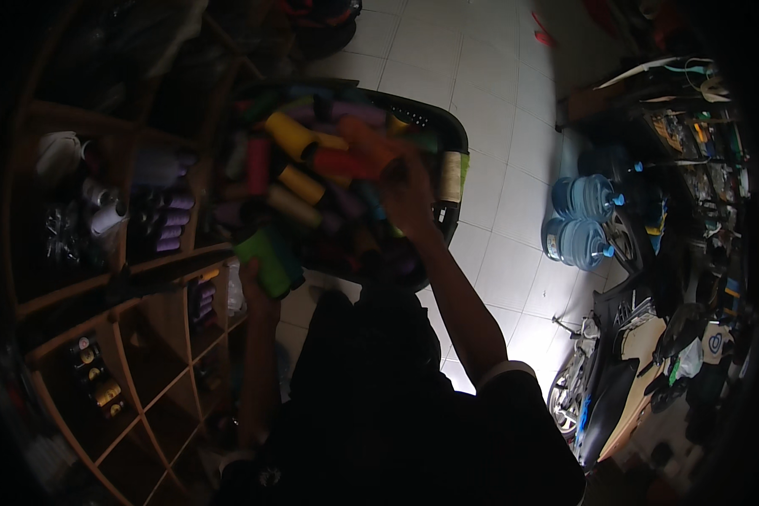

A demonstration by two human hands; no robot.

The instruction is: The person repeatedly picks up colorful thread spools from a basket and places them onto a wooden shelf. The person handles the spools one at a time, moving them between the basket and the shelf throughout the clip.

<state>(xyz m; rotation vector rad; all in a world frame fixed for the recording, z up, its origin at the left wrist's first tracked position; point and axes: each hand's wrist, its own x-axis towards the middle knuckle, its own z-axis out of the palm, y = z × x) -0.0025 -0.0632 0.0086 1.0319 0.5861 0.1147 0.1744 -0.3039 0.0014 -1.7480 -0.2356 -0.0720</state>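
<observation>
A dark plastic basket [457, 126] heaped with thread spools lies in front of me. My right hand [406, 192] reaches into it, fingers closed round an orange thread spool [364, 139]. Against that lies a red spool [336, 162]. Left of the basket, my left hand [260, 288] grips a green thread spool [264, 260], with a darker one beside it. Among the heap are a yellow spool [288, 135], another yellow spool [302, 184], a pink spool [258, 165] and a tan spool [293, 207]. A cream spool [450, 175] stands at the basket's right side.
Wooden cubby shelves [148, 405] line the left, some holding purple spools [173, 223] and pale spools [107, 216]. White floor tiles [502, 126] run along the right. Beyond them lie blue water bottles [578, 240], a motorbike [607, 388] and a cluttered rack [700, 160].
</observation>
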